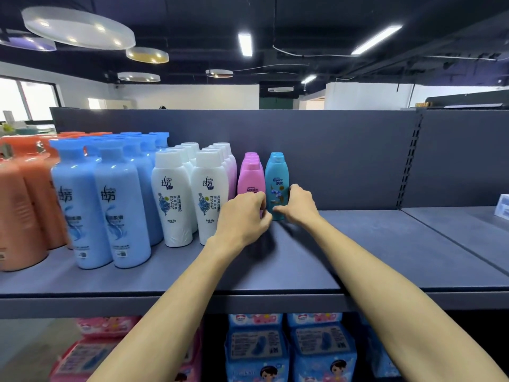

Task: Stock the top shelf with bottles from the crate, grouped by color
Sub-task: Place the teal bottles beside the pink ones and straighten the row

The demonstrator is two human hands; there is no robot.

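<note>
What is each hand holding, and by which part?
Right hand grips the teal bottle by its lower body. Left hand curls against the pink bottle; its grip is hidden.

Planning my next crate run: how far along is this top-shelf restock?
Done: orange bottles, blue bottles, white bottles stand grouped at left. In hand: left hand holds the front pink bottle, right hand the front teal bottle beside it. Left: shelf bare to the right; crate out of view.
</note>
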